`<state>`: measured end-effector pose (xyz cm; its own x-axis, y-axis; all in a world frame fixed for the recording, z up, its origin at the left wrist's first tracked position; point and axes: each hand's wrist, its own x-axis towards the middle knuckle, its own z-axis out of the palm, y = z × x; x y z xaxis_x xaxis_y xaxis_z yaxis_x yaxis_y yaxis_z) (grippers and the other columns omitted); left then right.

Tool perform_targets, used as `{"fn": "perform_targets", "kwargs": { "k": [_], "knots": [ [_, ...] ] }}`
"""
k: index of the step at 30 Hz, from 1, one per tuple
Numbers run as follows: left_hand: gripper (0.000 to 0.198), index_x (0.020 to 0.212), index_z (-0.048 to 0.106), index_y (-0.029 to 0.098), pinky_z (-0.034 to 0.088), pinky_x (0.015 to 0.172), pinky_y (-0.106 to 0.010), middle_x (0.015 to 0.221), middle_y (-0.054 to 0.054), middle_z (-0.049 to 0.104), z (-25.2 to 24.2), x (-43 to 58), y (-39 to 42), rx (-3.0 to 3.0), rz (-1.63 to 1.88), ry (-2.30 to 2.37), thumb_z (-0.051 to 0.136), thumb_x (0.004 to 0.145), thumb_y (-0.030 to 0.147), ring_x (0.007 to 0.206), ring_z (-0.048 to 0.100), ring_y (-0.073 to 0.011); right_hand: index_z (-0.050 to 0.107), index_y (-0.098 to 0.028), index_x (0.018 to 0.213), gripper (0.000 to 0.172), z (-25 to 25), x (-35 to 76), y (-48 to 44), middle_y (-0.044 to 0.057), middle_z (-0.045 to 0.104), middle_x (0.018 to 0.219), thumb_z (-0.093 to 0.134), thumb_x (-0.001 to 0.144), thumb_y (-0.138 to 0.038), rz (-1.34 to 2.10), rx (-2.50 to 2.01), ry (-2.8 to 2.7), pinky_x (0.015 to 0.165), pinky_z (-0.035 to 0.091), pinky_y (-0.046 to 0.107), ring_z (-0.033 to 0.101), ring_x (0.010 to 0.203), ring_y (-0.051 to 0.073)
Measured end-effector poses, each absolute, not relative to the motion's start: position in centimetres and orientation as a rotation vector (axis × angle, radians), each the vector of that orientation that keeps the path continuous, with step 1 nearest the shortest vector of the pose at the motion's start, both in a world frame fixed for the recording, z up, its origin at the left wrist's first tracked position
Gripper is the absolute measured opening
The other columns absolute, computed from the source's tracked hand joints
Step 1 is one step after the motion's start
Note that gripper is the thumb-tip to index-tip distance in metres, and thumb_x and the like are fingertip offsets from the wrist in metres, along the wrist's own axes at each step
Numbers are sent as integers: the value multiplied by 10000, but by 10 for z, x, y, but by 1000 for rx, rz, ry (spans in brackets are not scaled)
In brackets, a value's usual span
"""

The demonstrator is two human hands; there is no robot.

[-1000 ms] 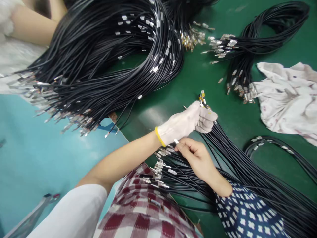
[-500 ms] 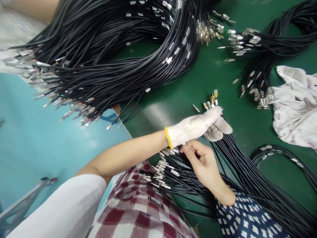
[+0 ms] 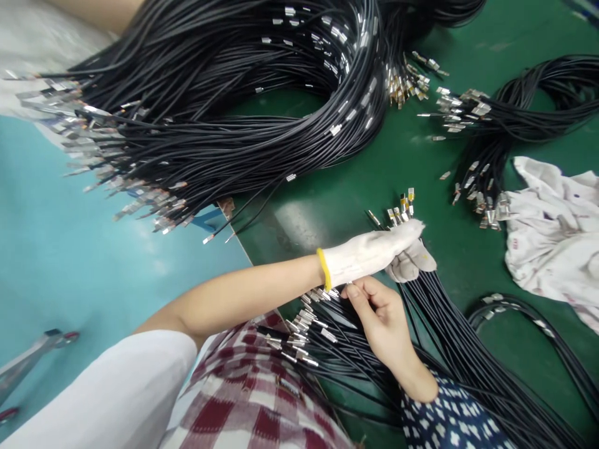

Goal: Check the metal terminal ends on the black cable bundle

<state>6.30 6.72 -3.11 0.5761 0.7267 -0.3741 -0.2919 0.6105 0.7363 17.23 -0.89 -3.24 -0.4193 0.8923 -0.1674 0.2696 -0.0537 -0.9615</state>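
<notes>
My left hand (image 3: 379, 252), in a white glove with a yellow cuff, is closed round a bundle of black cables (image 3: 449, 312). Silver and yellow-marked terminals (image 3: 397, 212) stick out beyond its fingers. Just below the glove, my bare right hand (image 3: 381, 312) pinches thumb against fingers at the end of a thin cable; only a small light tip shows and the rest is hidden. Beneath and left of this hand lies a second group of black cables (image 3: 346, 337), their metal terminals (image 3: 304, 327) pointing left over the table edge.
A large coil of black cables (image 3: 224, 137) fills the upper left of the green table (image 3: 299, 224), its ends overhanging. More cable bundles (image 3: 519, 106) and a crumpled white cloth (image 3: 552, 237) lie at the right. Another person's arm (image 3: 100, 12) shows at the top left.
The view has shifted slightly, so most of the scene sits lower in the picture. Both hands keep nearly the same pose and grip.
</notes>
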Motion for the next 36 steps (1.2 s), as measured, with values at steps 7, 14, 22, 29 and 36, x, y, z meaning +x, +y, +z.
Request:
{"fn": "perform_targets", "kwargs": {
  "k": [7,14,22,29,36],
  "knots": [
    [579,792,710,109,462,612,-217,606,-27,608,-24,65,70,575,655,778,461,943,610,572,533,-97,629,-183,718,338,-33,174,-7,-30,484,593,595,967,-409,1572,-1189,-1617,525,336,254,421,542,140],
    [344,824,678,131,492,730,-236,742,-26,651,-7,51,70,671,730,843,578,911,449,700,588,-112,651,-168,822,360,-31,189,-2,-74,362,555,583,992,-478,1650,-1026,-1283,468,197,254,256,482,105],
    [266,977,769,169,487,919,-284,1051,-82,730,-24,39,38,819,893,869,697,854,394,992,636,-197,647,-158,858,304,-30,191,-1,-67,405,555,585,987,-426,1510,-977,-1168,474,253,246,325,491,109],
    [306,940,788,176,493,898,-267,987,-64,746,-23,43,37,859,947,861,703,847,456,938,651,-181,638,-159,829,254,-31,189,-1,-66,416,564,596,971,-365,1506,-935,-1147,471,255,242,329,491,105],
    [285,935,791,184,501,878,-264,972,-54,746,-20,44,33,794,941,852,744,808,434,930,648,-174,666,-156,848,273,-33,189,-1,-59,434,563,620,959,-402,1532,-922,-1130,468,267,242,347,490,109]
  ]
}}
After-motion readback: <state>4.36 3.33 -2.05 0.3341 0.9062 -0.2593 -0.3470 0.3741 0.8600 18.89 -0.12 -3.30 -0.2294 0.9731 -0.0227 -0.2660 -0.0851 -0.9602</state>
